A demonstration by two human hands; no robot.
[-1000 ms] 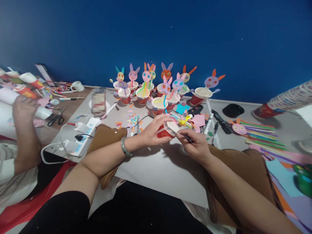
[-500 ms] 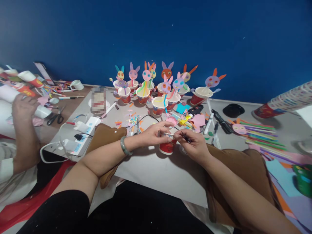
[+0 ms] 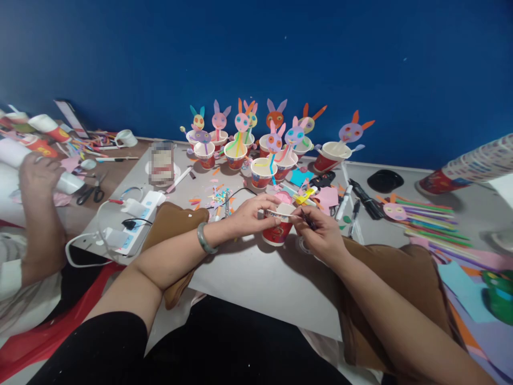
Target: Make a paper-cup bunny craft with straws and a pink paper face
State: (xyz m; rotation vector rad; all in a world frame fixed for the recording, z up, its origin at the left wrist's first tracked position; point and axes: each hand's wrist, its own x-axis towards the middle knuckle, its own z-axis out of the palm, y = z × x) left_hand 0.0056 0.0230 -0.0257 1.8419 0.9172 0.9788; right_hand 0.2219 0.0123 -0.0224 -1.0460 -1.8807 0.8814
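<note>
A red paper cup (image 3: 276,232) with a white rim is held above the grey table in front of me, its opening partly showing. My left hand (image 3: 256,215) grips its left side at the rim, fingers behind and thumb in front. On the right, my right hand (image 3: 318,230) pinches the rim and also holds a small dark tool (image 3: 308,219), mostly hidden by the fingers. Behind the cup lie a pink paper piece (image 3: 285,198) and a yellow tool (image 3: 306,195). A roll of clear tape (image 3: 303,246) is partly covered by my right hand.
Several cups with paper rabbit heads (image 3: 242,123) stand along the blue wall. A power strip (image 3: 144,222) and brown cushions (image 3: 174,230) flank my arms. Stacked cups (image 3: 473,166) lean at right, near coloured straws (image 3: 433,216). At left, another person's hand (image 3: 40,174) holds white cups.
The cup has risen slightly and tilted, so more of its opening shows. My two hands have shifted with it and remain on its rim.
</note>
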